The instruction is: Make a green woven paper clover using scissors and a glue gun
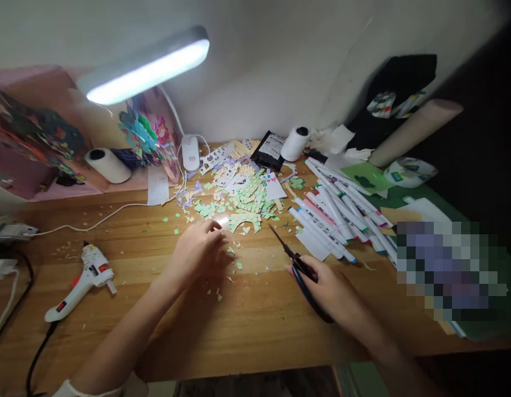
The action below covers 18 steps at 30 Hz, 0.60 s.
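My right hand [332,286] grips a pair of scissors [299,262] with dark handles. Their blades look shut and point up and left toward the paper scraps. My left hand [197,248] is low over the wooden table, just left of the green paper scraps [251,196]. Its fingers are bent and loosely apart, with no object visible in them; the undersides of the fingers are hidden. A green cut-out strip with an arched edge [245,220] lies in front of the heap. Small green bits [239,266] are scattered between my hands.
Markers [333,215] lie in a pile at right. A white glue gun [81,281] with a black cord rests at left. Thread cones [295,143], a black packet [269,150] and a pink decorated box [73,132] stand behind. A lit lamp [151,66] hangs above.
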Each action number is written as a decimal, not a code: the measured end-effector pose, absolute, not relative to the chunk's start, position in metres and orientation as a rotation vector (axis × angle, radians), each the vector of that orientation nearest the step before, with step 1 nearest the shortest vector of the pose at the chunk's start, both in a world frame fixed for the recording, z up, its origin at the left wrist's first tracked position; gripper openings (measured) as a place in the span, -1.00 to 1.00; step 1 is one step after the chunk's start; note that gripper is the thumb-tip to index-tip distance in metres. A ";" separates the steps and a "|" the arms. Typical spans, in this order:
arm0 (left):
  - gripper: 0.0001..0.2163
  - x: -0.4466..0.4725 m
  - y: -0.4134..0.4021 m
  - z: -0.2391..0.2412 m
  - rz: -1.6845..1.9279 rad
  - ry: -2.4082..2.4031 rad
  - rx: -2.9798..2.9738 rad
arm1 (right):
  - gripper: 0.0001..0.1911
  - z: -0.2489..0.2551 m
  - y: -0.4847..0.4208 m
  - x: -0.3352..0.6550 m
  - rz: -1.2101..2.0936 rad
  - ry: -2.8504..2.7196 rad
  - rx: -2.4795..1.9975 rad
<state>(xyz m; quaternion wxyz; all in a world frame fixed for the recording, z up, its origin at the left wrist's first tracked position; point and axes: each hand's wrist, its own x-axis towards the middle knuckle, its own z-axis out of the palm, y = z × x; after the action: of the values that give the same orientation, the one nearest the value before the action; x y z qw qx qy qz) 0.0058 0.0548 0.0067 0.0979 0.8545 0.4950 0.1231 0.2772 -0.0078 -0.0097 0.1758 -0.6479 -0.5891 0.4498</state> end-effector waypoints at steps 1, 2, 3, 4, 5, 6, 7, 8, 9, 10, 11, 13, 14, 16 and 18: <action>-0.82 0.003 0.054 0.007 0.376 1.507 2.498 | -0.76 -0.012 -0.002 0.279 1.111 -1.741 -1.901; -0.82 -0.001 0.052 0.007 0.409 1.551 2.449 | -0.80 -0.015 0.003 0.279 0.976 -1.789 -1.953; -0.84 -0.006 0.049 0.007 0.467 1.594 2.384 | -0.83 -0.019 0.006 0.279 0.854 -1.821 -1.976; -0.86 -0.013 0.045 0.007 0.504 1.625 2.353 | -0.85 -0.024 0.009 0.278 0.751 -1.839 -1.970; -0.85 -0.020 0.040 0.006 0.528 1.655 2.328 | -0.87 -0.029 0.010 0.276 0.681 -1.836 -1.937; -0.82 -0.027 0.035 0.004 0.537 1.711 2.233 | -0.88 -0.034 0.011 0.275 0.643 -1.816 -1.897; -0.76 -0.035 0.029 0.001 0.542 1.789 2.119 | -0.86 -0.038 0.011 0.272 0.633 -1.801 -1.873; -0.72 -0.042 0.024 -0.004 0.535 1.845 2.011 | -0.82 -0.042 0.011 0.270 0.626 -1.786 -1.859; -0.69 -0.047 0.019 -0.008 0.526 1.871 1.914 | -0.77 -0.045 0.011 0.267 0.619 -1.772 -1.848; -0.66 -0.052 0.014 -0.013 0.526 1.882 1.827 | -0.74 -0.047 0.011 0.264 0.609 -1.761 -1.840; -0.64 -0.055 0.011 -0.018 0.540 1.891 1.747 | -0.69 -0.048 0.011 0.261 0.594 -1.750 -1.830; -0.60 -0.058 0.006 -0.027 0.583 1.897 1.646 | -0.61 -0.048 0.012 0.254 0.564 -1.745 -1.807; -0.58 -0.058 0.005 -0.031 0.611 1.899 1.610 | -0.59 -0.048 0.013 0.250 0.546 -1.747 -1.800; -0.57 -0.058 0.005 -0.038 0.660 1.892 1.555 | -0.59 -0.045 0.016 0.244 0.513 -1.753 -1.801; -0.56 -0.058 0.007 -0.043 0.700 1.883 1.515 | -0.61 -0.042 0.019 0.240 0.491 -1.758 -1.816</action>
<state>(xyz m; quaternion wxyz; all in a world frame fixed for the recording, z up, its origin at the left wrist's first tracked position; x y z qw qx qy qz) -0.0584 0.0073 -0.0431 0.3077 0.5730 0.7120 0.2647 0.2402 0.0192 -0.0424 0.2798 -0.6772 -0.6555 0.1830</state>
